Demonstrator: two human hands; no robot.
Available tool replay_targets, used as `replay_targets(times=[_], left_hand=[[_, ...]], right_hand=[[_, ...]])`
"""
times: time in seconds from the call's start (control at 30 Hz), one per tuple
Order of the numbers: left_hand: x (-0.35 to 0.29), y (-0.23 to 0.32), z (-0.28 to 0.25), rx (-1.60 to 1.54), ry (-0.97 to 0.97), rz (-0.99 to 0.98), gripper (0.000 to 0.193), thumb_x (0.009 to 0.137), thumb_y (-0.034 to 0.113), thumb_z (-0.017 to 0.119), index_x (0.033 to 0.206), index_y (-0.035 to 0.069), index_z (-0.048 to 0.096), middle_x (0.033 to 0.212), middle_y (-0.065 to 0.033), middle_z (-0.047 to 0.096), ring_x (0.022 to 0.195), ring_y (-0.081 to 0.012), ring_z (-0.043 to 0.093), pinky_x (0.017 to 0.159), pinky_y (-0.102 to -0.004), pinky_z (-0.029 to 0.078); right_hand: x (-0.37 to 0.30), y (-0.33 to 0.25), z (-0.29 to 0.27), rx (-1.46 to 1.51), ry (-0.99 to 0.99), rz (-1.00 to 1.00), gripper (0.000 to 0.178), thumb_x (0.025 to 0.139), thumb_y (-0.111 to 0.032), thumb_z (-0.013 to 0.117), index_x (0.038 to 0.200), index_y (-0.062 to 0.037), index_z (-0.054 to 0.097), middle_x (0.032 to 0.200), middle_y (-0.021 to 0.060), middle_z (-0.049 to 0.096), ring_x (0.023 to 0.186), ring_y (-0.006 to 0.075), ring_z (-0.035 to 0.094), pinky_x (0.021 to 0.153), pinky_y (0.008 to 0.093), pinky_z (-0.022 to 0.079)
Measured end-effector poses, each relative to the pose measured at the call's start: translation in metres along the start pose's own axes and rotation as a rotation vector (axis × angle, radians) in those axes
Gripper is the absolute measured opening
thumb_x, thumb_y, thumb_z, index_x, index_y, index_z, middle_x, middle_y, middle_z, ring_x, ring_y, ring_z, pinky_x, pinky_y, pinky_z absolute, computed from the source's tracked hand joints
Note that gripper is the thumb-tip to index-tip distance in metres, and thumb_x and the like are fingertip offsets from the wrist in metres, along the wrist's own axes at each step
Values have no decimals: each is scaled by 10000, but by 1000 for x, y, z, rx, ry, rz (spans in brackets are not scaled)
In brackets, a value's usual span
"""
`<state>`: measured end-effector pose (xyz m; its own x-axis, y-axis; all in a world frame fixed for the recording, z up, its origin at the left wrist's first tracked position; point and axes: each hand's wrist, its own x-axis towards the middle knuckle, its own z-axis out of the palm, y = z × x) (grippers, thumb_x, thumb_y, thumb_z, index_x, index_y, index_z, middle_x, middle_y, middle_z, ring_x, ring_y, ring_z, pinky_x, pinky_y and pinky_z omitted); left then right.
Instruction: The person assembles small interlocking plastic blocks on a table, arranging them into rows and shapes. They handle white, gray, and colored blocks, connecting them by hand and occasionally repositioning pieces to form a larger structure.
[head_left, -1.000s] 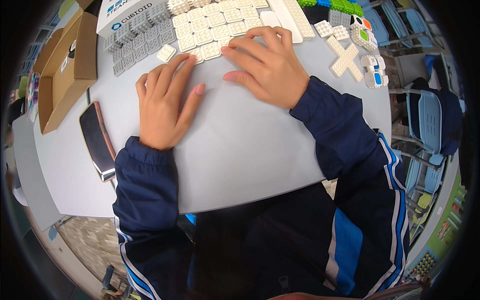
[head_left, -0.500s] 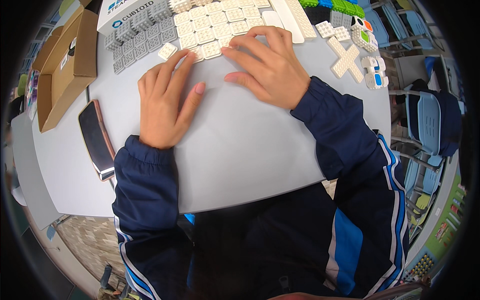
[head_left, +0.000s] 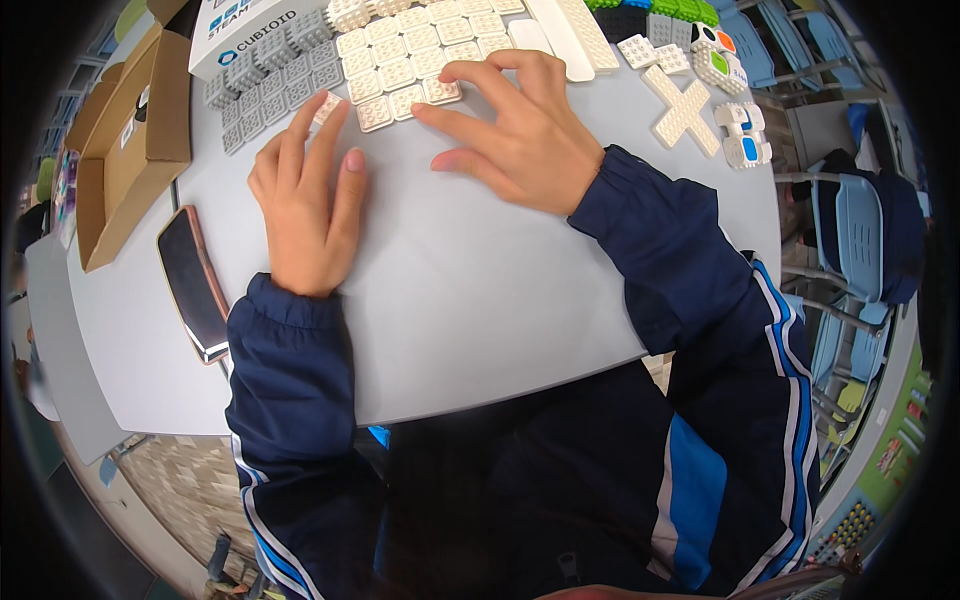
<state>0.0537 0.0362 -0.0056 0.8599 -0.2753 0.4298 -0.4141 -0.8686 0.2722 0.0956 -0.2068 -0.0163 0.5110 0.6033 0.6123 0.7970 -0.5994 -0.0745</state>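
**Both hands flat at the near edge of the white tile block**

Against half a second ago, the left hand (head_left: 305, 200) has slid a little farther up the table, so its fingertips now reach a single white tile (head_left: 325, 106) lying loose at the left corner of the block; the right hand (head_left: 520, 135) sits much as it did. Neither hand grips anything: the left lies palm down with fingers straight and slightly fanned, the right is arched with fingers spread, their tips resting on the near row of the white tile block (head_left: 415, 55).

The block lies at the far middle of the grey table (head_left: 470, 290), touching a patch of grey tiles (head_left: 265, 75) on its left. Counted: two hands, one white cross-shaped piece (head_left: 683, 108) to the right, one phone (head_left: 195, 280) face down at the left, one open cardboard box (head_left: 130, 140) far left. The small cubes with coloured faces at the far right are too crowded to count
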Motion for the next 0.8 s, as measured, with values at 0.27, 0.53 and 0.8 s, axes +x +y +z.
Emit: replay_targets(times=[0.27,0.53,0.8], left_hand=[[-4,-1,-3,91,-8,-83,318,1008,203,526,1287,93,630,1326,-43,624,1197,-238,502,1078,-385,247],[-30,30,-18,-206,-78,218,236,841,27,673,1071,-16,700,1103,-114,699,975,-246,638,887,-384,427],[-23,66,-9,-272,-279,297,454,798,121,731,1224,-4,635,1402,-138,554,1099,-244,580,923,-389,406]], right_hand=[[1,-3,4,3,6,10,414,803,-439,754,1122,-179,710,1255,62,562,1125,271,460,927,467,330],[-14,-12,-23,201,133,-167,405,708,-311,824,1033,-95,715,1005,20,627,907,228,557,823,421,407],[-40,-21,-49,266,-40,-16,353,742,-284,812,1014,-79,717,1020,9,648,913,228,547,847,436,389]])
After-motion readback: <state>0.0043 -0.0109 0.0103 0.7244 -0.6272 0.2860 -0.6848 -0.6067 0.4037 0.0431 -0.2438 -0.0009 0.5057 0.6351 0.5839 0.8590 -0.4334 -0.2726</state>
